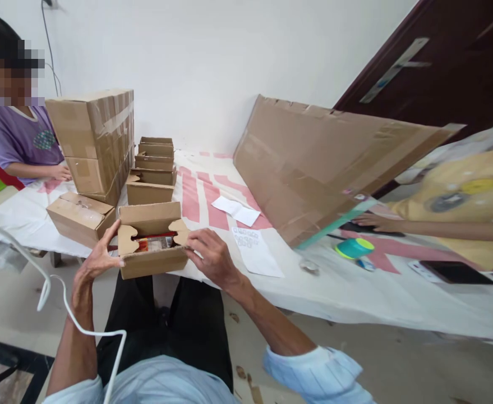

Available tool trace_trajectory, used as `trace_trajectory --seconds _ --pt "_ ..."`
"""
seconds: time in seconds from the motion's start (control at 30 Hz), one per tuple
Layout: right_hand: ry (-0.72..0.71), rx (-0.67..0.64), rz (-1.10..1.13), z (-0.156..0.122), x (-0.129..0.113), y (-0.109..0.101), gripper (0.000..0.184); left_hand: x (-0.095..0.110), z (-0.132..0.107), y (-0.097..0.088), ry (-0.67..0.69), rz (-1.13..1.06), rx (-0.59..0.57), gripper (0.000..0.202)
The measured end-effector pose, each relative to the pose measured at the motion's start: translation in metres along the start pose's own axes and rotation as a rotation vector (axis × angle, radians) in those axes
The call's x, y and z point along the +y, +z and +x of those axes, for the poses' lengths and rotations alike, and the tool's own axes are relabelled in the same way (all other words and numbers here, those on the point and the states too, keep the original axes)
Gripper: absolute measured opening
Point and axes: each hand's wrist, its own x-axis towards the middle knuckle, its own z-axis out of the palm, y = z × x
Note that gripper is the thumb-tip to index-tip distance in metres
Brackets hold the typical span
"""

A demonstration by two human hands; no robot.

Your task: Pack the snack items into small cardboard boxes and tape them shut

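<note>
Right in front of me, at the table's near edge, is a small brown cardboard box with its lid raised at the back and its side flaps standing inward. Inside it lies a packet with red and clear parts; its kind cannot be made out. My left hand grips the box's left end, thumb at the front corner and fingers along the side. At the right end, my right hand has its fingers bent and pinched at the side flap.
Open boxes stand in a row behind. To the left are a closed box and taped stacked boxes. A large cardboard sheet leans at right, near papers, a tape roll and a phone. Two people sit at the sides.
</note>
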Motion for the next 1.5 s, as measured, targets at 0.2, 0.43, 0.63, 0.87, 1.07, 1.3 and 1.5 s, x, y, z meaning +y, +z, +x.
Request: trace_trajectory --seconds 0.2,0.43,0.63,0.87,1.07,1.3,1.5 --pt "-0.050 0.034 -0.105 -0.059 -0.013 0.020 0.031 -0.006 -0.006 -0.003 0.025 -0.100 -0.053 0.140" --pt "0.029 -0.043 -0.054 -0.029 -0.014 0.009 0.019 -0.003 -0.006 0.013 0.015 0.089 0.055 0.132" --pt "-0.096 -0.278 -0.030 0.027 -0.009 0.009 0.017 0.001 -0.007 0.013 0.012 0.081 0.054 0.132" --pt "-0.030 -0.255 -0.282 0.039 0.009 -0.020 0.015 -0.006 -0.009 0.014 0.044 0.072 0.042 0.134" --pt "0.035 -0.555 -0.485 0.053 0.010 -0.026 0.014 -0.009 -0.010 0.016 0.048 0.072 0.051 0.137" --pt "0.057 -0.917 -0.477 0.093 -0.001 -0.006 0.023 -0.014 -0.011 0.016 0.091 0.019 0.035 0.135" --pt "0.206 -1.103 -0.464 0.119 -0.009 0.011 0.046 -0.021 -0.009 0.017 0.106 -0.053 0.035 0.132"
